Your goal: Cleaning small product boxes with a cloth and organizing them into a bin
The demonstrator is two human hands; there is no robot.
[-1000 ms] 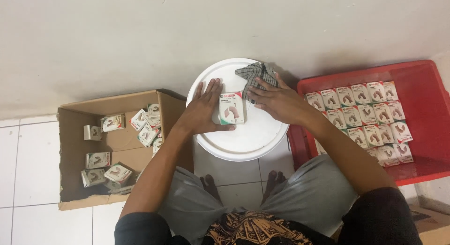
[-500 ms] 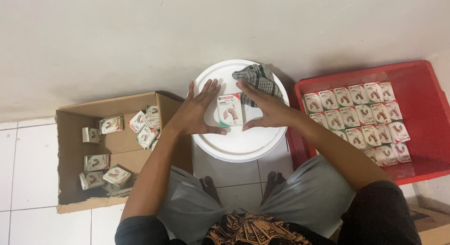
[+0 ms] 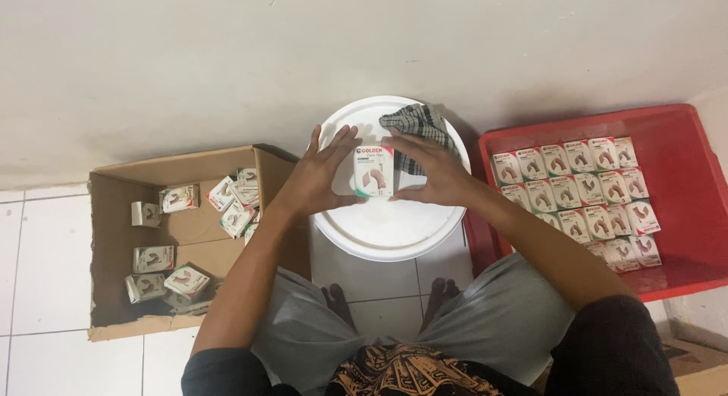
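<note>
**Inspector:** Report what the hands have.

**Operator:** From my head view I see one small white cardboard box with a red and green printed face [image 3: 374, 171], held between both hands over the round white plastic bucket lid [image 3: 394, 225]. The left hand [image 3: 318, 176] presses its left edge, thumb at the lower corner, fingers [image 3: 334, 142] spread upward. The right hand [image 3: 432, 172] presses the right edge, fingers [image 3: 402, 142] closed against the box. I cannot tell whether the box rests on the lid or is lifted just clear of it.

**Inspector:** Anything else on the lid?

**Operator:** A crumpled grey checked cloth [image 3: 421, 127] lies at the far rim, just beyond the right hand's fingertips.

**Inspector:** Surroundings?

**Operator:** To my left, an open brown cardboard carton [image 3: 114, 244] on the white tiled floor [image 3: 45, 252] holds loose matching small boxes [image 3: 186, 278], tumbled at all angles. To my right, a red plastic crate [image 3: 682, 153] holds matching small boxes in neat rows [image 3: 576, 187], faces up. Bare feet [image 3: 337, 297] show below the lid, between grey-shorted knees.
</note>
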